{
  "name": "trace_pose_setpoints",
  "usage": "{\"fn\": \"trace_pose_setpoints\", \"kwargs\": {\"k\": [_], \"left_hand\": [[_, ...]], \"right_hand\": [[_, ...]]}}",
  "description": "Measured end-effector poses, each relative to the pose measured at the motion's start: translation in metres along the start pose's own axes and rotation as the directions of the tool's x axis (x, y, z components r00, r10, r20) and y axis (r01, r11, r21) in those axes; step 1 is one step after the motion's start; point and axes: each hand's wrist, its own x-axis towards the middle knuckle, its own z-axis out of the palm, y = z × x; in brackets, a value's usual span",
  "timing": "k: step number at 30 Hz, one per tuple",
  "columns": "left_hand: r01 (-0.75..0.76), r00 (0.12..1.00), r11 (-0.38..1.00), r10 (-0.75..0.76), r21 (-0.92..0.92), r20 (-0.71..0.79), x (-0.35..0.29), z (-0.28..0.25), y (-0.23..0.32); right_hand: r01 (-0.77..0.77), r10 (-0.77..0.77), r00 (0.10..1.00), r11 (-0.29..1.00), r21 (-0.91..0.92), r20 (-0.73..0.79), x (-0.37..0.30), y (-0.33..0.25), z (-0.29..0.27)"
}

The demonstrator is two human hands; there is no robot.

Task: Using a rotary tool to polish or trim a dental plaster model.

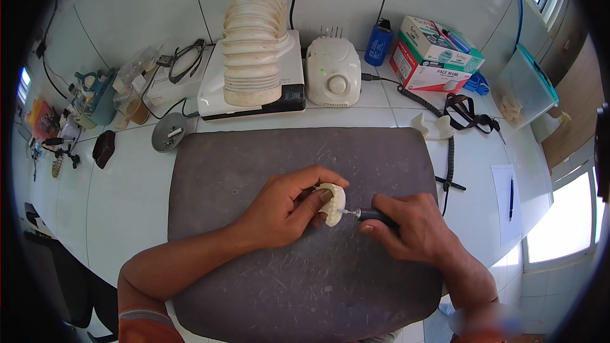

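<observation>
Over the middle of a dark grey mat (229, 292), my left hand (286, 206) is closed around a cream-coloured dental model (337, 200) with a curved row of teeth. Its thumb presses on the model's face. My right hand (413, 225) grips a dark rotary handpiece (375, 215) like a pen. The handpiece's thin metal bit points left and meets or nearly meets the model's right edge; exact contact is too small to tell. Fingers of my left hand partly cover the model.
Behind the mat stand a ribbed hose (254, 44) on a white box unit (213, 82) and a white control unit (333, 73) with a knob. A round grey dish (168, 133) sits at left. Mask boxes (432, 57), a coiled cord (450, 159) and paper with a pen (506, 200) lie right.
</observation>
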Motion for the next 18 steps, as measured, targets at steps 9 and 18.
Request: {"fn": "trace_pose_setpoints", "kwargs": {"k": [9,18], "left_hand": [[-0.012,1.000,1.000,0.012,0.006,0.002,0.0002,-0.0004,0.0002],[-0.079,0.997,0.996,0.079,0.029,0.010,0.0007,-0.0003,-0.0026]], "right_hand": [[0.008,-0.008,1.000,1.000,-0.004,-0.001,-0.0001,0.0001,0.0000],[-0.028,0.028,0.999,0.999,0.022,-0.015,0.0000,0.0001,-0.0004]]}}
